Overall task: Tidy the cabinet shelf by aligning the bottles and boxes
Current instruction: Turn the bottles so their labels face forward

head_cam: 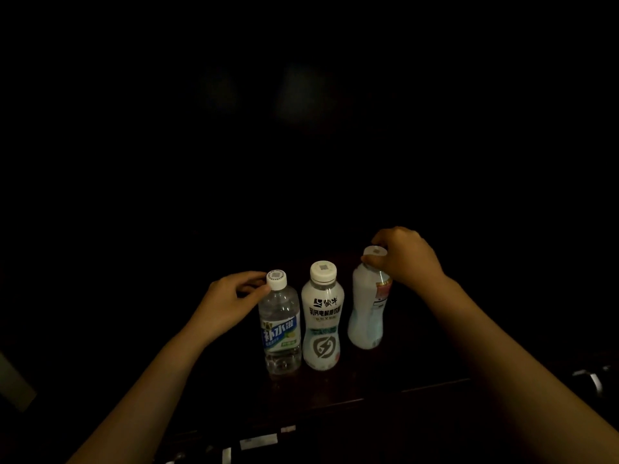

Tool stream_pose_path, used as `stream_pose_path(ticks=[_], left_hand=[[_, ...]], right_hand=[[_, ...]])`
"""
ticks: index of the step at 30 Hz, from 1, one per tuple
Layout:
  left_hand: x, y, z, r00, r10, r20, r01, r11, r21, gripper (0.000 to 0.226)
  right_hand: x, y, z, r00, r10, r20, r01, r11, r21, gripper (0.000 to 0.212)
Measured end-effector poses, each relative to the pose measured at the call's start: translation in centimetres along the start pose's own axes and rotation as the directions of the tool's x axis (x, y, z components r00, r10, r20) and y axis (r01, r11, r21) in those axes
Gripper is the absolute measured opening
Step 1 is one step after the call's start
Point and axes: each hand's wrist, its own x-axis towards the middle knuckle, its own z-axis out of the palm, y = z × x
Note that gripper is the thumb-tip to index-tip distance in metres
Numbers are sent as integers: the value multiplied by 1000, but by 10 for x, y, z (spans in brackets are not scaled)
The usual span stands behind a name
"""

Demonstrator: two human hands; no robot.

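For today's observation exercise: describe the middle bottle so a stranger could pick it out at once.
On the dark shelf stand three bottles in a row. The middle bottle is the one neither hand touches. Unlike the clear bottle beside it, it is milky white, with a wide white cap and a round lightning emblem low on its label.

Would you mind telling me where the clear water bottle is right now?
The clear water bottle stands leftmost of three, beside the white bottle, with the left hand on its cap.
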Motion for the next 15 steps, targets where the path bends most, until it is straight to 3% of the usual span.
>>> stream_pose_path(ticks=[2,5,8,10,12,15], left_hand=[[-1,-9,2,999,-48,-5,48,998,-46,33],[-14,-35,9,968,-179,-174,169,983,-68,37],[-45,-74,32,915,-340,-217,372,920,128,49],[-65,-95,52,862,-475,-179,506,777,375,59],[-73,-106,68,851,-499,-162,491,647,584,64],[-68,-107,75,859,-490,-149,452,588,670,66]], right_hand=[[0,1,0,1000,9,-7,-9,1000,19,28],[1,-1,0,1000,13,15,-13,999,30,27],[2,-2,-1,999,-2,46,0,999,49,26],[2,0,-1,999,-14,46,12,998,54,26],[4,1,-1,998,-17,57,14,999,48,25],[7,3,-2,994,-27,108,22,999,41,19]])
